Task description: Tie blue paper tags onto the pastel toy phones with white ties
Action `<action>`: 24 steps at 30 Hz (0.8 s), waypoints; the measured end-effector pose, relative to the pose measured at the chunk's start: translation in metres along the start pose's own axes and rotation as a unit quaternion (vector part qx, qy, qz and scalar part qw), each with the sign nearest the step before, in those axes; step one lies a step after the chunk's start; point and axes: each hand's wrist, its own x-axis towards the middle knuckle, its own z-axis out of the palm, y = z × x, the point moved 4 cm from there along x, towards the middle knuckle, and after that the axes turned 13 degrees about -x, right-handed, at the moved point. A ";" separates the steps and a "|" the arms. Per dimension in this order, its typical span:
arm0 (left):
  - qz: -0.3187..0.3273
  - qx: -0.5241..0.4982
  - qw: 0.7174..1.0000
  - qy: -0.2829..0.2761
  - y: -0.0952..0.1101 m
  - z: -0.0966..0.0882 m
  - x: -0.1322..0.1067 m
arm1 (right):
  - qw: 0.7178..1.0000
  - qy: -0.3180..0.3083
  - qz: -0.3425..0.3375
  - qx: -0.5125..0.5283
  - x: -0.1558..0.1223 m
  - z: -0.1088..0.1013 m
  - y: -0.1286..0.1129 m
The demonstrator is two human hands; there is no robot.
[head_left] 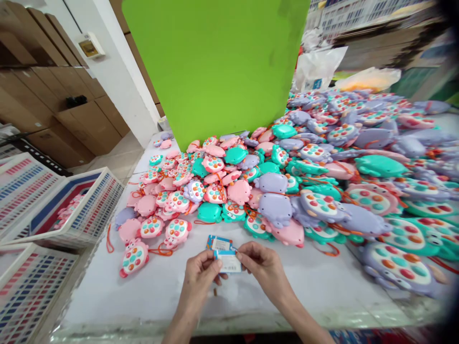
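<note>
Above the front of the table, my left hand (203,270) and my right hand (258,263) are both closed on a small blue-and-white printed card (230,263). The left thumb presses on its left side, while right fingertips pinch its upper right corner. Just beyond it is another blue card with a white label (219,243); whether it lies on the table or is held too, I cannot tell. Past the cards spreads a heap of animal-shaped toys with coloured buttons, such as a pink toy (134,257), a purple toy (275,208) and a green toy (209,212). Orange cords hang from several.
A green panel (222,67) stands upright behind the heap. Toys cover the right side of the white table (118,306). Plastic baskets (96,200) stand at the left, one with pink pieces inside. Cardboard boxes (89,122) are stacked behind them. A plastic bag (319,67) lies at the back right.
</note>
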 end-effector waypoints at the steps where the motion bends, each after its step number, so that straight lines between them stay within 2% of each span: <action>1: 0.000 0.010 1.000 0.001 0.000 0.001 -0.001 | 1.000 0.003 -0.013 -0.024 -0.001 -0.001 -0.003; 5: 0.026 0.068 0.997 0.029 0.002 0.002 -0.003 | 0.983 0.049 -0.104 -0.144 -0.010 -0.010 -0.025; 7: 0.040 0.080 0.995 0.036 0.005 0.004 -0.005 | 0.974 0.051 -0.124 -0.184 -0.014 -0.011 -0.034; 11: 0.053 0.090 0.993 0.049 0.009 0.008 -0.008 | 0.979 0.021 -0.071 -0.187 -0.016 -0.002 -0.037; 15: 0.064 0.106 0.991 0.055 0.010 0.008 -0.011 | 0.987 0.016 -0.024 -0.159 -0.015 0.003 -0.036; 24: 0.090 0.145 0.984 0.056 0.007 0.007 -0.016 | 0.988 0.014 -0.021 -0.152 -0.016 0.004 -0.039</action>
